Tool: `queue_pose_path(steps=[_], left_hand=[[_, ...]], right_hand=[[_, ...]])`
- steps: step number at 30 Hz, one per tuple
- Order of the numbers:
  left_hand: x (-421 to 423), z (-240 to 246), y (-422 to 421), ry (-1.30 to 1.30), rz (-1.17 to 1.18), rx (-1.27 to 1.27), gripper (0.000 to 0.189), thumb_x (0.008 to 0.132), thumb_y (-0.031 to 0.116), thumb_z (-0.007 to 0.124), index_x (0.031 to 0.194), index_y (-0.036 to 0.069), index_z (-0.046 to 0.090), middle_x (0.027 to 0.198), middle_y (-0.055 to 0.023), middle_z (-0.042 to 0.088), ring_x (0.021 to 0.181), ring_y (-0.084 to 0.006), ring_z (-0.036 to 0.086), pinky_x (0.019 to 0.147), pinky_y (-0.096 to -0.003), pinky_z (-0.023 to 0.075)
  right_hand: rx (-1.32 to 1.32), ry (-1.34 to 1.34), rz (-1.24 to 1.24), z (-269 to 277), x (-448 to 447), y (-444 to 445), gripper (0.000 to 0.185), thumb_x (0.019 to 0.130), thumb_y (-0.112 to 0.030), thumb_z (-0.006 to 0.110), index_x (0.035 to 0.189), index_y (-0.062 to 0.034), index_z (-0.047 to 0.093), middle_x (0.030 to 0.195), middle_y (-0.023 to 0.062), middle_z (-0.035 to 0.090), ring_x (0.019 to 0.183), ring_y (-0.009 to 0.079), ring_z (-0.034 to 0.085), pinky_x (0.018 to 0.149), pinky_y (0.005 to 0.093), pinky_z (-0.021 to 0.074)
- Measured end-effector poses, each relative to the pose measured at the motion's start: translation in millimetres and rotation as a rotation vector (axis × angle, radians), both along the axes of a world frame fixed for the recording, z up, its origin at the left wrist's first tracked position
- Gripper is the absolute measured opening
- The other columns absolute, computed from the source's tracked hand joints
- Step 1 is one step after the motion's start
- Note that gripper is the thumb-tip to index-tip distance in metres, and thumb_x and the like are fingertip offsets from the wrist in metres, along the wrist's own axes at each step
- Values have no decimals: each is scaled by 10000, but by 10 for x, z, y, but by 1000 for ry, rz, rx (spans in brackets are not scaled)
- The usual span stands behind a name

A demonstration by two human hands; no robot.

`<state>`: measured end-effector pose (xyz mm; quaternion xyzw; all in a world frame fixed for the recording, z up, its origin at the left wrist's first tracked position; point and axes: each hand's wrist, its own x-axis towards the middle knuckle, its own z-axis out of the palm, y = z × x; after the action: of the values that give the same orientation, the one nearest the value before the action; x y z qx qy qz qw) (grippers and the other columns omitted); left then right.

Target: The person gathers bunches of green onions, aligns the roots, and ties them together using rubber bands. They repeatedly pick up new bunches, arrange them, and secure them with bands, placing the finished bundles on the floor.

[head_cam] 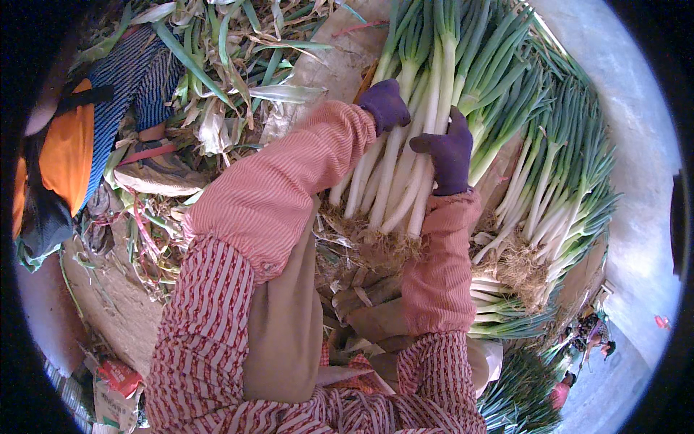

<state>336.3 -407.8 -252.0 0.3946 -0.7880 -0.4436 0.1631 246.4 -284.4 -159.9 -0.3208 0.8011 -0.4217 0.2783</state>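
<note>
A bunch of large green onions (391,179) lies before me, white stalks and brown roots towards me, green leaves away from me. My left hand (385,106), in a dark purple glove, is curled at the left edge of the bunch, its fingertips against the stalks. From the right, my right hand (449,154), gloved alike, grips the bunch with thumb and forefinger spread over the white stalks. The undersides of both hands are hidden. Pink corduroy sleeve covers (282,173) run up to both wrists.
More green onions (547,190) lie to the right, with another pile (520,390) at lower right. Stripped leaves (233,70) litter the upper left. Beside them is another person's striped trouser leg (127,92) and shoe (162,173). People (593,331) are farther off at right.
</note>
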Motion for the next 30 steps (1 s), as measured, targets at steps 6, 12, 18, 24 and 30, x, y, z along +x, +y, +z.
queue_pose_path(steps=[6, 12, 18, 24, 30], left_hand=[[134, 613, -435, -142, -171, 398, 497, 526, 218, 789, 923, -20, 608, 835, -199, 632, 716, -334, 630, 660, -408, 516], [140, 184, -422, -352, -140, 9, 524, 587, 209, 717, 1056, 10, 596, 1071, -229, 610, 998, -347, 599, 877, -431, 463], [233, 594, -311, 3, -46, 318, 326, 776, 249, 643, 997, 10, 619, 874, -184, 653, 659, -315, 650, 578, -400, 525], [167, 356, -231, 196, -208, 885, 407, 823, 361, 674, 895, -32, 597, 633, -106, 582, 453, -210, 593, 362, -323, 470], [80, 376, -142, 233, -221, 774, 235, 798, 215, 687, 846, -3, 612, 571, -61, 556, 416, -146, 533, 353, -290, 433]], right_hand=[[-29, -379, -98, 301, -35, 60, 653, 495, 16, 694, 1131, 61, 555, 853, 102, 622, 704, 204, 588, 677, 314, 489], [17, -120, -34, 0, 285, -72, 580, 444, -65, 750, 997, 0, 585, 793, 72, 619, 678, 211, 593, 663, 333, 503], [97, 85, -59, -73, 374, -17, 564, 533, -116, 766, 1035, 39, 560, 755, 76, 617, 649, 182, 589, 619, 298, 490], [188, -150, 4, 210, 303, -24, 444, 620, -99, 730, 1017, 47, 594, 747, 71, 613, 610, 129, 576, 543, 268, 463], [-32, -294, -142, 237, 64, 87, 432, 585, -49, 676, 999, 61, 616, 842, 102, 652, 697, 189, 611, 662, 301, 499]])
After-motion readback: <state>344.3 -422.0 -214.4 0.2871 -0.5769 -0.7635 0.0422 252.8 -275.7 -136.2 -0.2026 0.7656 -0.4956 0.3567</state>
